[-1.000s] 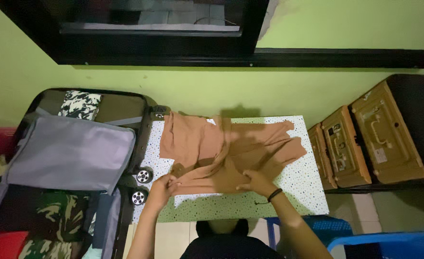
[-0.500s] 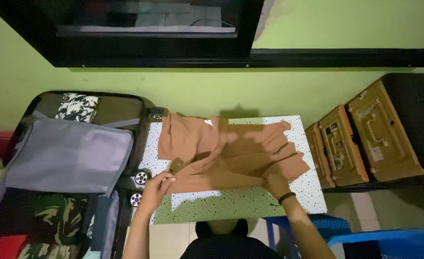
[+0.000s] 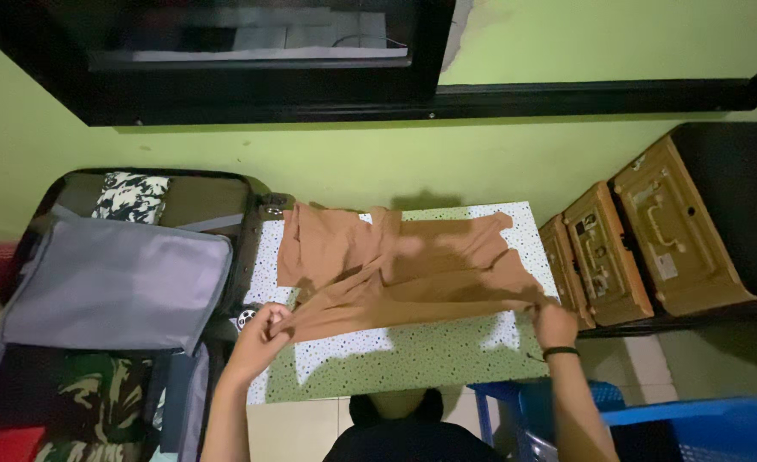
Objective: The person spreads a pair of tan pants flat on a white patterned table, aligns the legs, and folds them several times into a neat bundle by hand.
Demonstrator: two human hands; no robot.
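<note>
Two hands now grip opposite ends of the tan-brown cloth garment [image 3: 404, 269] on the speckled green-and-white table [image 3: 413, 355]: the left hand [image 3: 263, 329] pinches its left end, while the right hand [image 3: 555, 323] has slid out from mid-garment to its right edge. Both sets of fingers are clamped on fabric, and the near fold, slack a second ago, is drawn taut, judged ready for folding.

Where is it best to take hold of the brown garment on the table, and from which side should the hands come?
Probably at the two ends of the near folded edge of the brown garment, coming from the table's front side. That edge lies long and straight across the table, and the left hand and right hand already pinch its ends there, pulling it taut.
</note>
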